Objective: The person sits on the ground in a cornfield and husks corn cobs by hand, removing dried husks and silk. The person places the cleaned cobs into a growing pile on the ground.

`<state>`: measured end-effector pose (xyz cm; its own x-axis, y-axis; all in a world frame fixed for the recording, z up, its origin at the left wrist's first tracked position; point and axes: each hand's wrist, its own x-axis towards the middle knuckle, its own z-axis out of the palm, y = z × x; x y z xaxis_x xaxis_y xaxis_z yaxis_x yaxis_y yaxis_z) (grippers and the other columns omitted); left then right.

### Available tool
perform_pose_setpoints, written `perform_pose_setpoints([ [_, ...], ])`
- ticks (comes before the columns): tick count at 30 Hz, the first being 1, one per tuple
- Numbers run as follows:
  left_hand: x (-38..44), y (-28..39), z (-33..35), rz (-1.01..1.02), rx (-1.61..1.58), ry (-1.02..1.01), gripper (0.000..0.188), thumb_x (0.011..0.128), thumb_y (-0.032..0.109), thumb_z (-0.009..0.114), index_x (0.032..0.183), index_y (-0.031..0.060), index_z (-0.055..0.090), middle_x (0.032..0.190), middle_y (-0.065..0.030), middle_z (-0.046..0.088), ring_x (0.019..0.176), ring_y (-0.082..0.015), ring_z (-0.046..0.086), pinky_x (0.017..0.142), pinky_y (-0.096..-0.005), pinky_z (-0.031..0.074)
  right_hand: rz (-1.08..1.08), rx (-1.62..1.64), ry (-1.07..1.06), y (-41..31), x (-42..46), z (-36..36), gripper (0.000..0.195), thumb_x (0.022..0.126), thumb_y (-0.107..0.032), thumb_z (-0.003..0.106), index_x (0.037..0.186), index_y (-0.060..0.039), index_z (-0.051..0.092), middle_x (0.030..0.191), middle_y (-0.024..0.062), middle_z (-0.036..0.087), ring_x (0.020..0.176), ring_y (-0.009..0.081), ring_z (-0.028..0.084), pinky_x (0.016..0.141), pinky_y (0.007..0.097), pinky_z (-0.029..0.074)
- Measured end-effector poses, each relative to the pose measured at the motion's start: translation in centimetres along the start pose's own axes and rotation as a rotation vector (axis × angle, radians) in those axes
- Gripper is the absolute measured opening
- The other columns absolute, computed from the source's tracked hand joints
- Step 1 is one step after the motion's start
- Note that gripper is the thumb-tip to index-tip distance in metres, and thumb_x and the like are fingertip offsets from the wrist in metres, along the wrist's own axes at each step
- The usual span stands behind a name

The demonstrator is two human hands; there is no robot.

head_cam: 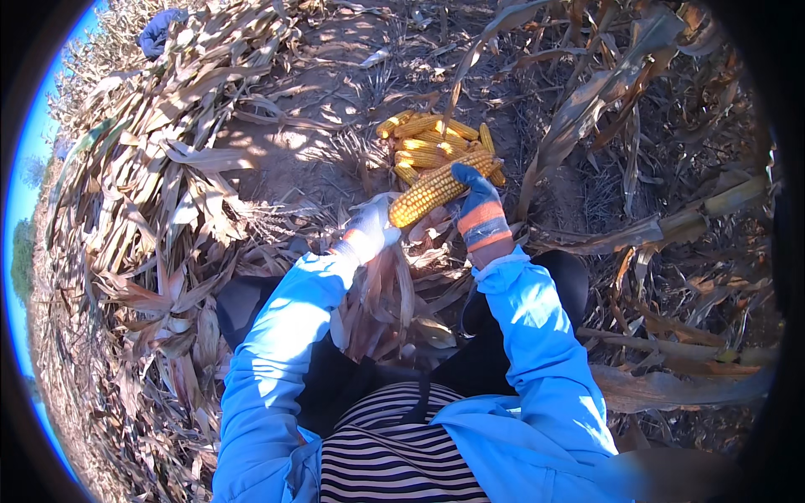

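A yellow ear of corn (434, 193), bare of its husk, slants between my gloved hands. My right hand (479, 204), in a blue and orange striped glove, grips its upper part, the thumb lying over the kernels. At the ear's lower left end, my left hand (370, 229), in a pale glove bright with sun, is closed around the dry husks (383, 283) that hang down between my knees; its fingers are partly hidden. Just beyond the held ear, a pile of husked corn ears (427, 148) lies on the soil.
A heap of dry corn stalks and leaves (163, 138) runs along the left. More dry stalks (685, 229) and long leaves reach in from the right. Beyond the pile is soil (327, 69) with scattered leaf litter. A dark blue cloth item (160, 33) rests at the upper left.
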<state>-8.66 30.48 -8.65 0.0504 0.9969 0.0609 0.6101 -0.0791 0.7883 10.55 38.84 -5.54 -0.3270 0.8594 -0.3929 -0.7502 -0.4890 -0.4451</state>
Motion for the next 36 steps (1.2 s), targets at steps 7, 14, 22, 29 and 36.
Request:
perform_pose_setpoints([
  [7,0.3,-0.5,0.9,-0.151,0.093,0.004,0.046,0.073,0.023,0.071,0.114,0.0093,0.058,0.109,-0.0158,0.060,0.099,-0.0307,0.061,0.084,-0.0361,0.047,0.021,0.048,-0.025,0.3,0.2,-0.3,0.025,0.080,-0.010,0.066,0.101,0.0005,0.059,0.090,0.0106,0.065,0.079,0.0250,0.065,0.070,0.0400,0.055],
  [14,0.8,0.9,0.8,-0.278,0.052,-0.126,0.050,0.079,0.023,0.063,0.128,0.0168,0.051,0.111,-0.0142,0.063,0.104,-0.0280,0.061,0.084,-0.0352,0.047,-0.204,-0.075,-0.072,1.9,-1.4,0.4,0.031,0.080,0.002,0.061,0.109,-0.0009,0.053,0.094,0.0109,0.063,0.083,0.0241,0.064,0.073,0.0361,0.055],
  [22,0.1,-7.7,4.2,-0.186,0.062,-0.060,0.041,0.084,0.013,0.057,0.124,0.0072,0.051,0.119,-0.0132,0.059,0.113,-0.0245,0.056,0.092,-0.0322,0.043,-0.374,-0.180,0.042,3.7,-3.0,2.4,0.038,0.077,0.007,0.061,0.113,-0.0007,0.050,0.095,0.0092,0.062,0.082,0.0206,0.063,0.072,0.0305,0.054],
  [29,0.5,-7.3,5.1,-0.387,0.132,-0.150,0.040,0.085,0.010,0.056,0.125,0.0080,0.051,0.121,-0.0123,0.058,0.113,-0.0236,0.055,0.092,-0.0313,0.043,-0.469,-0.353,0.078,4.0,-2.2,1.7,0.046,0.072,0.006,0.067,0.114,0.0015,0.048,0.097,0.0115,0.061,0.084,0.0206,0.063,0.073,0.0310,0.054],
  [36,-1.3,-11.0,7.4,-0.145,-0.582,0.083,0.039,0.085,0.030,0.060,0.120,0.0117,0.056,0.125,-0.0119,0.056,0.110,-0.0245,0.056,0.092,-0.0339,0.045,-0.696,-0.877,-0.264,7.8,-6.1,3.1,0.068,0.058,-0.015,0.082,0.116,-0.0016,0.049,0.108,0.0120,0.056,0.097,0.0225,0.058,0.086,0.0327,0.048],
])
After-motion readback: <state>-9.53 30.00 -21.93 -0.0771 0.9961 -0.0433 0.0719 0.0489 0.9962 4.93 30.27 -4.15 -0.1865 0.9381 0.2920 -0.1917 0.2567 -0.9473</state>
